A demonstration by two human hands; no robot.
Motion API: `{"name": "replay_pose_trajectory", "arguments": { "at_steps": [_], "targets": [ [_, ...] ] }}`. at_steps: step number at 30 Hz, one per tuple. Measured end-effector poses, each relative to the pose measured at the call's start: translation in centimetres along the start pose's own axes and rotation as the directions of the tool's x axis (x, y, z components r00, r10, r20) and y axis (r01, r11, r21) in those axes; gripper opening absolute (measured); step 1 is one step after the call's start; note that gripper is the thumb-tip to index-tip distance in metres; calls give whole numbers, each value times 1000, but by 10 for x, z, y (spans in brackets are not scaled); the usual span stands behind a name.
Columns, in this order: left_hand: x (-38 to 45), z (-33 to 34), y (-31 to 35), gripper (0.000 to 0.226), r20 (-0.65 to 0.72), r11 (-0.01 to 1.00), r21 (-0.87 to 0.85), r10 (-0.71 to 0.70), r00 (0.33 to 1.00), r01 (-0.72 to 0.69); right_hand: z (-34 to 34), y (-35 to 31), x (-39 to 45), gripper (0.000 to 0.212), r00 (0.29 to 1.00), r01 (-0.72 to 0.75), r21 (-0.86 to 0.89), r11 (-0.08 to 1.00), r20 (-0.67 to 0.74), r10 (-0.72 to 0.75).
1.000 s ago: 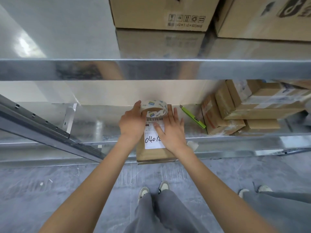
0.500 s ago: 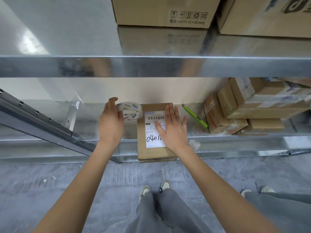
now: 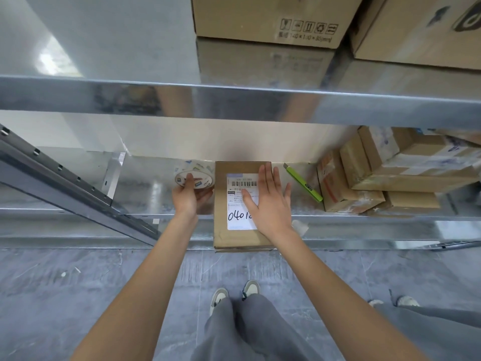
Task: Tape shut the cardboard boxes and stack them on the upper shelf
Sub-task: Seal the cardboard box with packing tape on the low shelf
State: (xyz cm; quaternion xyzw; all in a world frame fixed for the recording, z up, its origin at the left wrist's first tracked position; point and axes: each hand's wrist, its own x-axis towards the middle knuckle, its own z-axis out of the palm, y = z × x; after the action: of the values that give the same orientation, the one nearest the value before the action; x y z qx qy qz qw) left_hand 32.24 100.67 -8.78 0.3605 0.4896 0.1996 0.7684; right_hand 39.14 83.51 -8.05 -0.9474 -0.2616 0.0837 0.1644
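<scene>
Lower shelf [image 3: 145, 183], metal, front edge toward the person. Small cardboard box [image 3: 242, 238] lies flat near the middle of that edge, its near end hanging out past the lip. White shipping label [image 3: 235, 204] on top, barcode and handwritten digits visible.

Right hand [image 3: 269, 204] lies flat on the box top, fingers straight and spread, palm over the right half of the label. It presses, nothing gripped.

Left hand [image 3: 190, 196] holds the tape roll [image 3: 195, 175] just left of the box: thumb over the roll's upper face, fingers curled beneath. The roll sits at the box's far left corner, touching or nearly touching its side; cannot tell which. The two hands are apart, the box's left half between them.

Green box cutter [image 3: 303, 182] lies on the shelf right of the box, clear of it, angled. Further right, toward the shelf's right end, a pile of small taped parcels [image 3: 390, 173].

Upper shelf [image 3: 104, 48] carries two larger cartons [image 3: 265, 19] toward its right side.
</scene>
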Motion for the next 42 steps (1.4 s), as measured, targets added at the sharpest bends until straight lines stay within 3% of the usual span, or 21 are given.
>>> {"name": "replay_pose_trajectory", "arguments": {
  "at_steps": [6,10,13,20,26,29,31,33,39,42],
  "targets": [
    [6,2,-16,35,47,976,-173,-123,991,130,-1,0,1,79,1000,7,-11,1000,-1,-7],
    [7,3,-20,33,52,979,-159,-123,991,130,-3,-11,5,99,999,-33,-118,993,17,35],
    [4,3,-23,33,53,988,-100,-114,992,118,2,-36,8,108,993,64,-152,986,106,-48],
    [1,2,-23,31,98,986,-115,-113,989,124,3,-56,13,63,950,295,-188,937,157,-268],
    [3,-3,-26,37,116,988,-113,-95,989,108,11,-74,12,65,942,320,-188,929,168,-290],
    [3,-3,-25,37,145,993,-23,-113,983,118,7,-63,11,86,973,207,-169,964,140,-185],
    [4,-3,-26,37,136,991,20,-136,981,135,1,-47,9,115,992,-24,-113,993,119,38],
    [2,-3,-29,36,133,989,60,-141,981,134,-5,-34,7,127,970,-193,-77,978,137,203],
    [-12,2,-36,47,273,959,281,-107,956,27,-13,-37,14,123,965,-230,-102,968,107,241],
    [-14,7,-21,34,310,939,337,-40,950,-71,-16,-37,10,122,958,-277,40,960,87,273]
  ]
}}
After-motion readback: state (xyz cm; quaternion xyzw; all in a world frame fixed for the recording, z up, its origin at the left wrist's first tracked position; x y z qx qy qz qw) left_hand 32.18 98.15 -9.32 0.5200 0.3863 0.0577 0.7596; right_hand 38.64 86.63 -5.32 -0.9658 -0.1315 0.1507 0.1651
